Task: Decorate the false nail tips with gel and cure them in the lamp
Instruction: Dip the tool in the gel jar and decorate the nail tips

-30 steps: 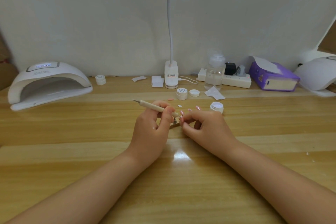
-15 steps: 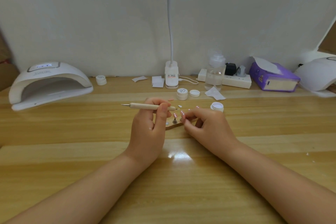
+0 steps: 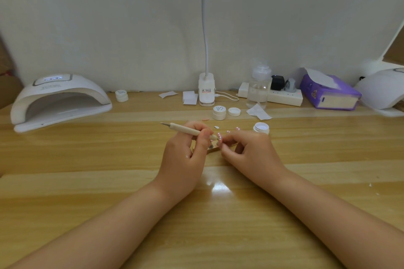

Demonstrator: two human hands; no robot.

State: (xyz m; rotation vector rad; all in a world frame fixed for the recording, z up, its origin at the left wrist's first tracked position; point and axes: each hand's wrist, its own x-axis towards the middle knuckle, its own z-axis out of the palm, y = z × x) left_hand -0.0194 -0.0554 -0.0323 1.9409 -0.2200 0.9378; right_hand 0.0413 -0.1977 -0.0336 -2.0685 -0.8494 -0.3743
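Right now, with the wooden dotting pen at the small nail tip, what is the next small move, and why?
Probably touch the pen's point once more to the nail tip. The left hand grips the beige wooden dotting pen, whose tip meets the pink dotted false nail tip that the right hand pinches. The open white gel jar stands just behind, and the white curing lamp waits far left.

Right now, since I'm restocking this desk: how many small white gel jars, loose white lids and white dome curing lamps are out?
Small round white gel jars: 3
Loose round white lid: 1
White dome curing lamps: 2
Total: 6
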